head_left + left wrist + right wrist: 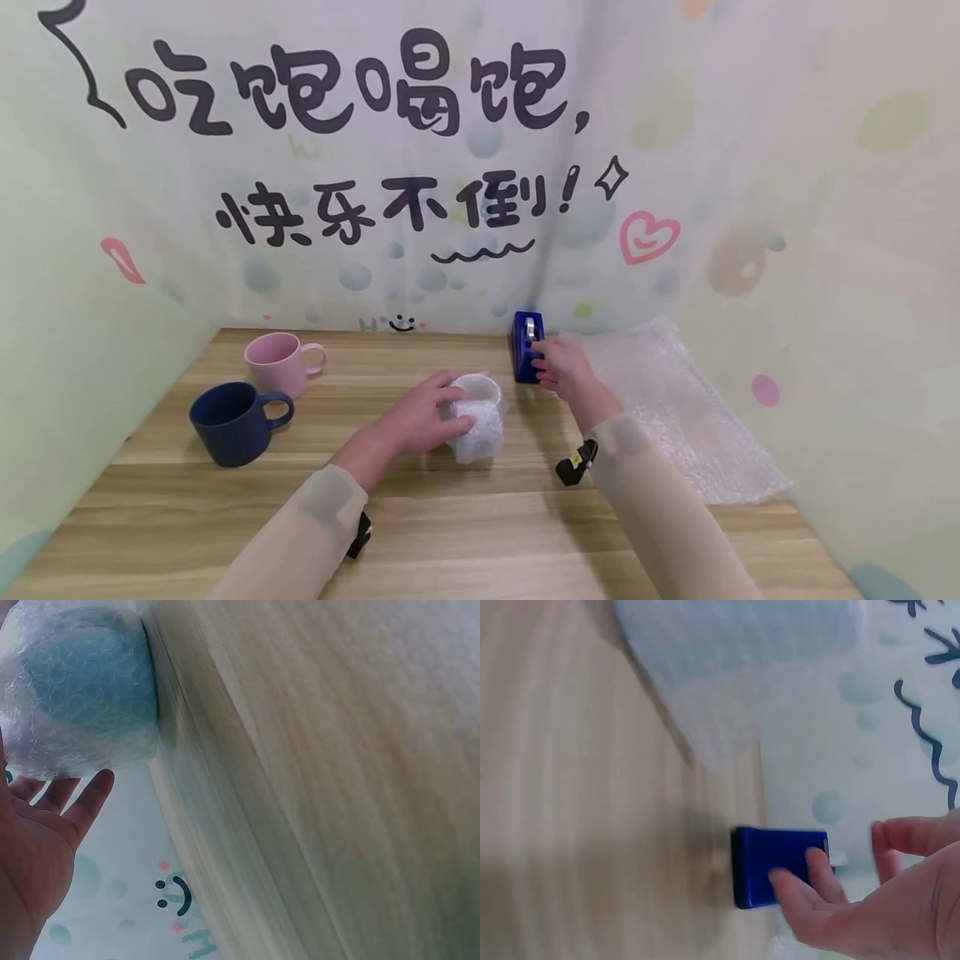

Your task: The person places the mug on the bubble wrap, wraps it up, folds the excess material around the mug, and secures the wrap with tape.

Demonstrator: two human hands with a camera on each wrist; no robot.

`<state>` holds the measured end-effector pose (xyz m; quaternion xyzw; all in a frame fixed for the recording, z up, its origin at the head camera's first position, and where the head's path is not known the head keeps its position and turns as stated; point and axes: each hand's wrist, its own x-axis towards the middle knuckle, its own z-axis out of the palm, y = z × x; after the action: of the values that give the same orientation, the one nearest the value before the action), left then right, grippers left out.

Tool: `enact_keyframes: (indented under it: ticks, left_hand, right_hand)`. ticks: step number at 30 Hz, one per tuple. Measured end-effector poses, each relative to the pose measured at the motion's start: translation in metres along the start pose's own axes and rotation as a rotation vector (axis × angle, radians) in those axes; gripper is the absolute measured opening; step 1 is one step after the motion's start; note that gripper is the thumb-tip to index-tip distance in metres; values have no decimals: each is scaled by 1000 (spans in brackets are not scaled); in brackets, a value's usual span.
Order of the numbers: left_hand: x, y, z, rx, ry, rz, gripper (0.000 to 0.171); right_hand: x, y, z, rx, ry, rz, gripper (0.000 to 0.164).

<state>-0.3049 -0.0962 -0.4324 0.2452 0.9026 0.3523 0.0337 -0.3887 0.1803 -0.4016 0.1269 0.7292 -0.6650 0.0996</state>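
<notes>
A cup bundled in bubble wrap stands near the middle of the wooden table, and its wrapped side looks bluish in the left wrist view. My left hand holds it from the left, thumb along the near side and fingers at the far side. Toward the back stands a blue tape dispenser with a roll of tape in its top. My right hand reaches to its right side, fingertips right at the dispenser. In the right wrist view, its thumb and fingers are spread apart beside the dispenser's blue body.
On the left, a pink mug stands behind a dark blue mug, both with handles to the right. A flat sheet of bubble wrap lies along the table's right side. A printed curtain hangs behind the table.
</notes>
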Motion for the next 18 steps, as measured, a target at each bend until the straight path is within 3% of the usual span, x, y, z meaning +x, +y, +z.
enact_keyframes:
  ticks: [4,14,18]
  left_hand:
    - [-1,2,2,-16,9,-16,48]
    - [-1,4,2,-33,4,-46,47]
    - [-1,5,1,-20,5,-56,49]
  right_hand:
    - [-10,11,3,140,-14,-94,48]
    - [-15,36,3,437,-83,-195,7]
    - [-14,45,3,482,-129,-284,12]
